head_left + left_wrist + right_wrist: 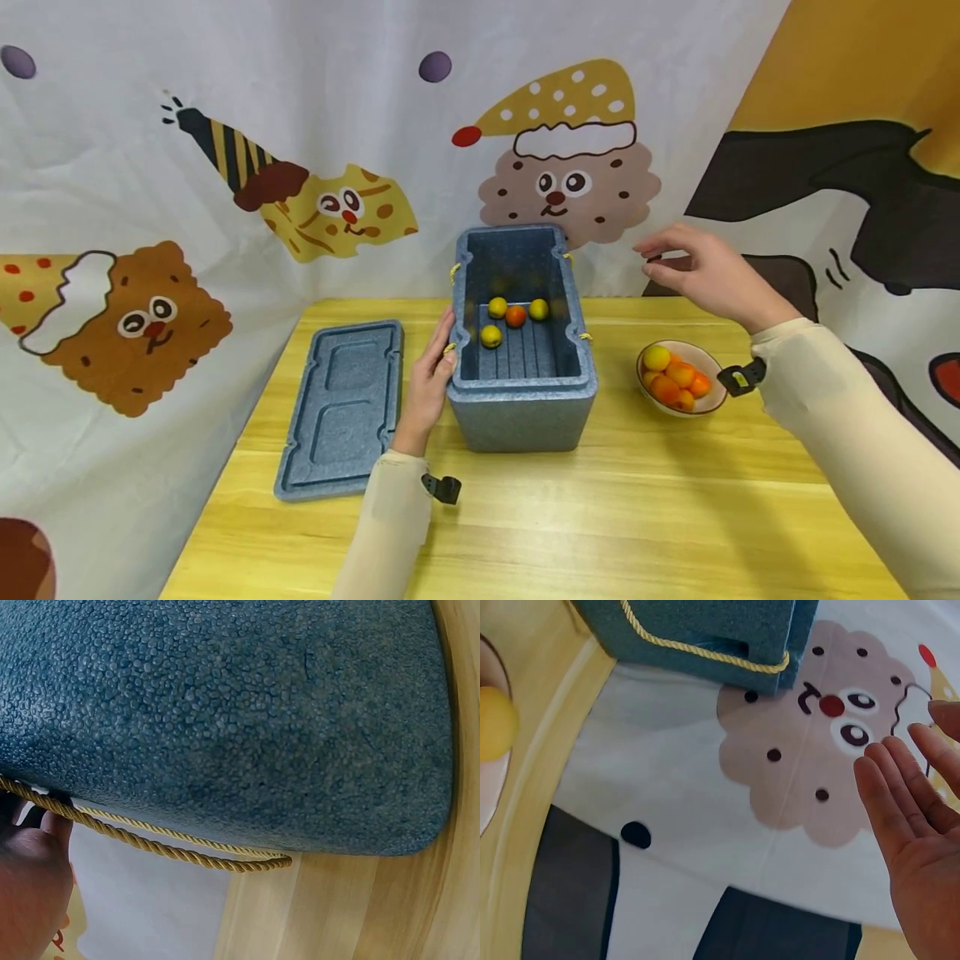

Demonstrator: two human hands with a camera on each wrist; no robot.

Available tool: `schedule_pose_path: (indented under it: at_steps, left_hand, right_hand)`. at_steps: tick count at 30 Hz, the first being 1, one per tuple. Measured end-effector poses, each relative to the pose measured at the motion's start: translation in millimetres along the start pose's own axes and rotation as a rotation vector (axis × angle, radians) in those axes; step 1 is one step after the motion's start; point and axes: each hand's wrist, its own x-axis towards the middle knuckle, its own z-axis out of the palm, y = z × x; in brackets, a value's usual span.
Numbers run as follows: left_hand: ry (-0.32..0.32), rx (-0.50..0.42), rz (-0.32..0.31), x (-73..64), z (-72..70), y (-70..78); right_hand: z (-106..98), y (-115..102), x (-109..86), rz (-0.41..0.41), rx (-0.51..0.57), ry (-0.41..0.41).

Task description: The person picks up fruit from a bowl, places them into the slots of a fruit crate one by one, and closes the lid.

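A blue-grey foam box with yellow rope on its sides stands lidless on the table. Several small round fruits lie on its floor, among them an orange-red one and a yellow one. My left hand rests along the box's left outer wall, its fingers pointing away and its thumb by the rim. In the left wrist view the yellow rope passes in front of the fingers. My right hand hovers right of the box, above and behind the fruit bowl, with loosely extended fingers and nothing in its grasp.
To the box's right sits a white bowl holding several yellow and orange fruits. The matching foam lid lies left of the box on the wooden table. Behind hangs a cloth printed with cartoon faces.
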Motion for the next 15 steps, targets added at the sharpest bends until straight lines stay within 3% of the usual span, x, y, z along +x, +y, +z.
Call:
schedule_pose_path:
  at_steps: [9, 15]
  left_hand:
    - [0.018, -0.001, 0.008, -1.9, -2.5, 2.3]
    - [0.010, -0.009, 0.009, -0.8, 0.7, 2.0]
  right_hand:
    - [-13, 17, -23.1, 0.101, -0.021, 0.045]
    - [-16, 31, -38.1, 0.121, -0.053, 0.072]
